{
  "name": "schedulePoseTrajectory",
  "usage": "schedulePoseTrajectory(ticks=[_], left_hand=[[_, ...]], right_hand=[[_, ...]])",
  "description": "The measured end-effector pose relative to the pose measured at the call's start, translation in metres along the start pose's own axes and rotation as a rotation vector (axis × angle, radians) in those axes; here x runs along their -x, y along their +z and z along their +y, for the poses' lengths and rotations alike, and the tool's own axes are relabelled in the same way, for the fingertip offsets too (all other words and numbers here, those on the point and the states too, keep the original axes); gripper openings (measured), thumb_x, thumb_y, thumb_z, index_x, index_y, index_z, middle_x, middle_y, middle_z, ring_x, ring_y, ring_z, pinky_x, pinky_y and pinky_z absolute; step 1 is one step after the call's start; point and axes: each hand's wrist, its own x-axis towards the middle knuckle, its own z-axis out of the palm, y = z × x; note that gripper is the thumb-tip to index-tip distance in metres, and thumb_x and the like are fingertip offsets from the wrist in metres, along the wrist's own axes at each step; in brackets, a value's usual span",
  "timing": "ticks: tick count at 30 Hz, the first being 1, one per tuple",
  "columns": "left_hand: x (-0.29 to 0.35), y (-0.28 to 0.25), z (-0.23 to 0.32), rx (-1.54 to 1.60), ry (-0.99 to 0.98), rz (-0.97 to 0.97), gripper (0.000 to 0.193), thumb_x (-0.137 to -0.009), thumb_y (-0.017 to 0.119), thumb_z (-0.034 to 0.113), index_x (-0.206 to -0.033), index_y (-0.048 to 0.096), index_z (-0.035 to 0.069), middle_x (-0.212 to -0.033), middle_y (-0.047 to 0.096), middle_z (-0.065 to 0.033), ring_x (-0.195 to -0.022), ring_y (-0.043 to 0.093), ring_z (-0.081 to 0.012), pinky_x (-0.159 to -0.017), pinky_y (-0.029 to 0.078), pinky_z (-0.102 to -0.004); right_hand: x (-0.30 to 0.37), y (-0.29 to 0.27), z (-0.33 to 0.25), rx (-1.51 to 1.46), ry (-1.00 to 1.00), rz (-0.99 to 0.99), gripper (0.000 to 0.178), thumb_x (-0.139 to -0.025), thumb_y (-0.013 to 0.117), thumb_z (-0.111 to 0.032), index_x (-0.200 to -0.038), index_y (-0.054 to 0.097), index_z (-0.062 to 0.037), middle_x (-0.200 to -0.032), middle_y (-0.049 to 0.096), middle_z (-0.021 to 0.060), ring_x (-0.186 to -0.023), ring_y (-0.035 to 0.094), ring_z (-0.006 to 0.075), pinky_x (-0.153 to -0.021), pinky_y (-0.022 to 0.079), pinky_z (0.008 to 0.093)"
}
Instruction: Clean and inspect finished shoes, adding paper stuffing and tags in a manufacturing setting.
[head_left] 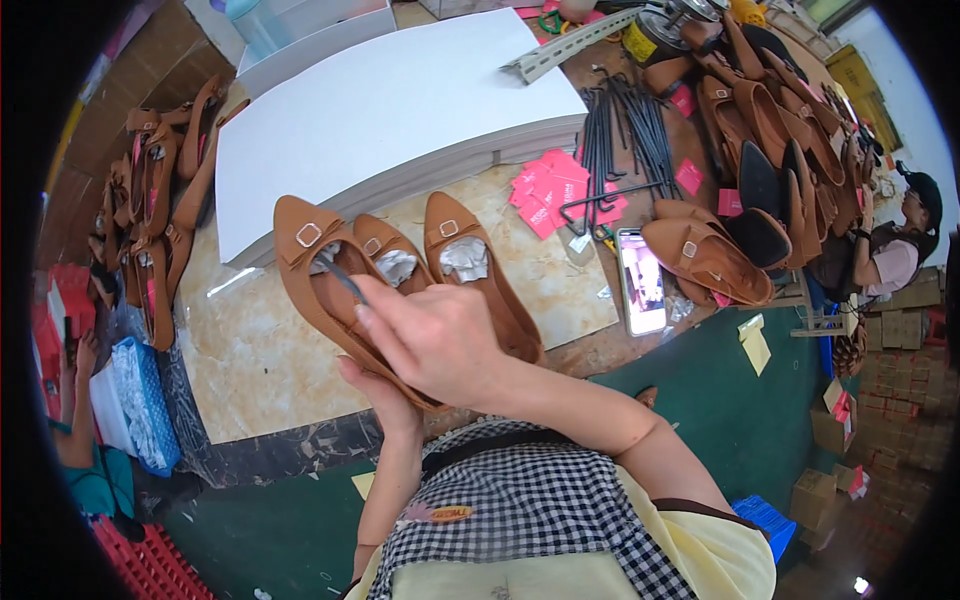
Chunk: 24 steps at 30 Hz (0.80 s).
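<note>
My left hand [385, 395] is wrapped around the heel end of a tan pointed flat shoe [300, 222] with a bow and a square buckle, tilted over the table. In my right hand [440, 335] a thin dark stick [345, 278] is pinched, its far end reaching toward the shoe's toe, where a little white paper shows. Just right of it lie two more tan flats, a middle shoe [372, 232] partly covered by my right hand and a right shoe [452, 222]. Crumpled white paper [464, 260] fills their toes.
A white sheet stack [390, 110] lies behind the shoes. Pink cards [550, 190], bent black rods [640, 130] and a lit phone [640, 280] are to the right. Shoe piles stand at left [150, 200] and right [780, 120]. Other people sit on both sides.
</note>
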Motion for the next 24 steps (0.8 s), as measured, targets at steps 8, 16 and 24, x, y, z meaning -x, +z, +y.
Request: schedulePoseTrajectory(ticks=[8, 16, 24], left_hand=[[-0.032, -0.079, 0.051, 0.021, -0.351, -0.197, 0.064, -0.101, 0.037, 0.055, -0.142, 0.043, 0.007, -0.134, 0.053, -0.0098, -0.118, 0.054, -0.0229, -0.101, 0.044, -0.0369], [-0.036, -0.069, 0.039, -1.058, 0.267, -0.16, 0.058, -0.093, 0.063, 0.028, -0.143, 0.046, 0.006, -0.081, 0.065, -0.0093, -0.07, 0.06, -0.0205, -0.07, 0.049, -0.035], [-0.034, -0.03, -0.01, -1.168, 0.367, -0.184, 0.075, -0.092, 0.06, 0.045, -0.148, 0.036, 0.002, -0.063, 0.057, -0.0084, -0.057, 0.055, -0.02, -0.055, 0.043, -0.033]], right_hand=[[-0.012, -0.077, 0.072, -0.041, 0.21, -0.148, 0.021, -0.092, 0.058, -0.018, -0.11, 0.068, -0.013, -0.073, 0.067, 0.0123, -0.065, 0.066, 0.0314, -0.065, 0.053, 0.0382], [0.0, -0.15, 0.245, 0.867, 0.418, -0.15, 0.036, -0.094, 0.055, -0.038, -0.081, 0.069, -0.0076, -0.073, 0.067, 0.0208, -0.072, 0.067, 0.04, -0.064, 0.053, 0.05], [-0.043, -0.156, 0.224, 0.615, 0.302, -0.348, 0.059, -0.075, 0.074, -0.053, -0.106, 0.067, -0.0036, -0.093, 0.068, 0.0207, -0.093, 0.066, 0.0349, -0.079, 0.053, 0.0444]])
